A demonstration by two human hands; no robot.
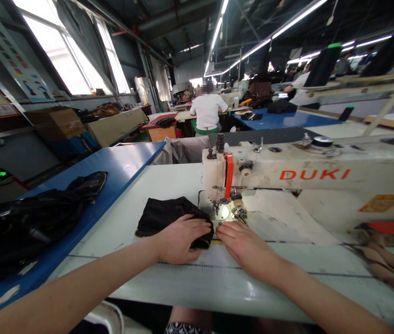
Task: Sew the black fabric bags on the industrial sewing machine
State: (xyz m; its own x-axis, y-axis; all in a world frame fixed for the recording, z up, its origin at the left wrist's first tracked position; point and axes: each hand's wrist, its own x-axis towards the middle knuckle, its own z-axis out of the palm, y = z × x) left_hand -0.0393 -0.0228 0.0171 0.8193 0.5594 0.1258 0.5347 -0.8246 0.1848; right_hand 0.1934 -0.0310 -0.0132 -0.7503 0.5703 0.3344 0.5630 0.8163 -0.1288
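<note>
A black fabric piece [165,214] lies on the pale sewing table [130,273], just left of the presser foot [217,204]. A thin gold-coloured trim shows at its lower corners. My left hand [183,239] rests on it, palm down with fingers stretched toward the needle area. To the right, my right hand [242,246] lies flat in front of the needle plate [222,212], fingers extended, fingertips near the fabric's right edge. Whether they touch it I cannot tell. Above both hands is the head of the white sewing machine [214,174], with an orange lever cover.
A heap of black fabric pieces [40,218] sits on the blue table [120,160] at left. White sheets [280,215] lie under the machine arm. Brownish pieces [388,264] hang at far right. Ahead, a person in a white top [208,111] sits facing away.
</note>
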